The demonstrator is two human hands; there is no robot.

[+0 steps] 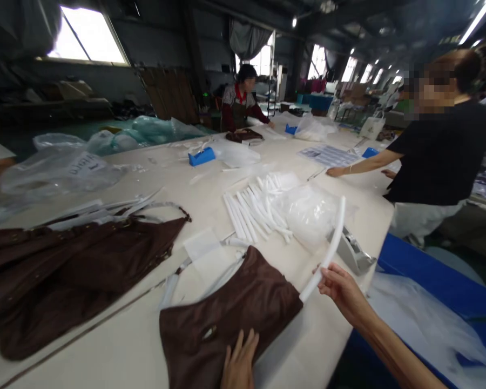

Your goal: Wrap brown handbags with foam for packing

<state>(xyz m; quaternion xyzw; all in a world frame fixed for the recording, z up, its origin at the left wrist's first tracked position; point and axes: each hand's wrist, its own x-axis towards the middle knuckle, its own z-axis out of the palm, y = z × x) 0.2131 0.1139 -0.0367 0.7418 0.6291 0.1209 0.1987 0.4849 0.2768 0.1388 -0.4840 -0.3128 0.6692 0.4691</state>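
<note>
A dark brown bag [263, 294] lies on the table in front of me, a small metal fitting on its face. My left hand [241, 359] rests on the lower part of it, fingers stretched out flat. Between the fingers and thumb of my right hand [340, 289] is a white foam tube [332, 243], tilted upward and slightly curved. The tube's lower end is close to the bag's right corner; whether they touch I cannot tell. Farther up the table lies a pile of similar white foam tubes [253, 210], beside a clear plastic bag [311, 210].
More brown bags [85, 270] lie to the left. A grey tape dispenser [354, 251] stands near the right table edge, a blue tape dispenser [201, 156] farther back. One person [437, 146] works at the right side, another [243, 102] at the far end. Blue bins [425, 275] flank the table.
</note>
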